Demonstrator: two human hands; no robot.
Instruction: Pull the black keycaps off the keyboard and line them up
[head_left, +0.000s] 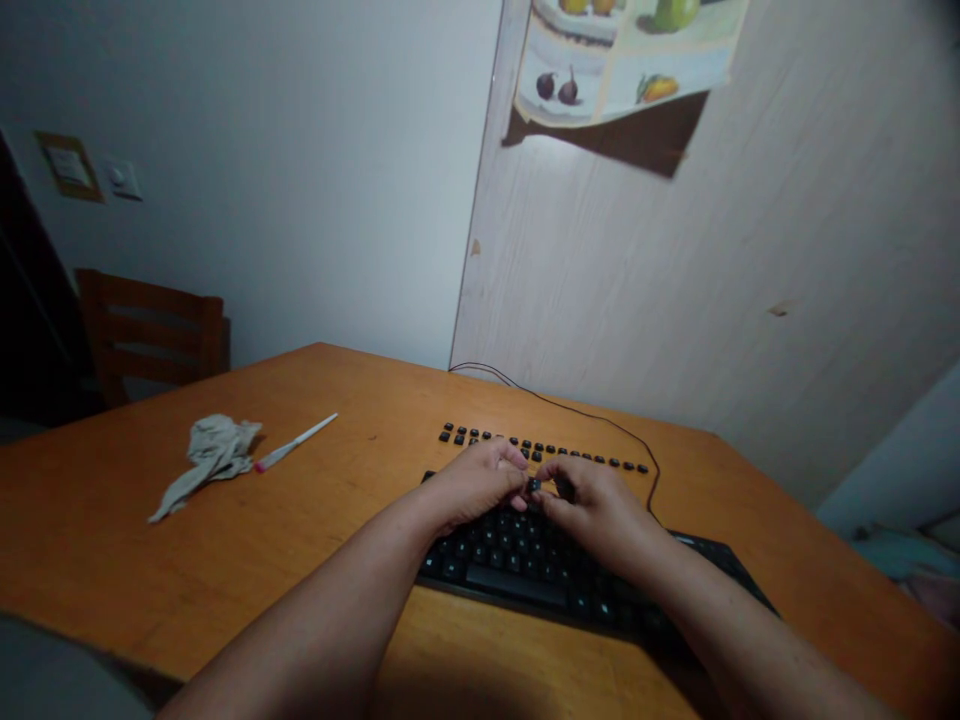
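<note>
A black computer keyboard (517, 582) lies on the table under both my forearms and hands. Above its upper rows, a small black keycap (535, 484) shows between my fingertips. My left hand (480, 487) is closed, thumb and fingers pressed together at the keycap's left side. From the other side my right hand (585, 497) pinches it with thumb and forefinger. Behind the hands, loose keycaps (562, 450) are laid out in rows on the tabletop; my left hand hides part of them. My right forearm covers part of the keyboard's right side.
On the wooden table (360, 560), a crumpled grey cloth (217, 450) lies at the left beside a thin white brush-like tool (300, 440) with a reddish end. The keyboard's cable (592, 412) curves along the back toward the wall. A wooden chair (150, 330) stands beyond the left edge.
</note>
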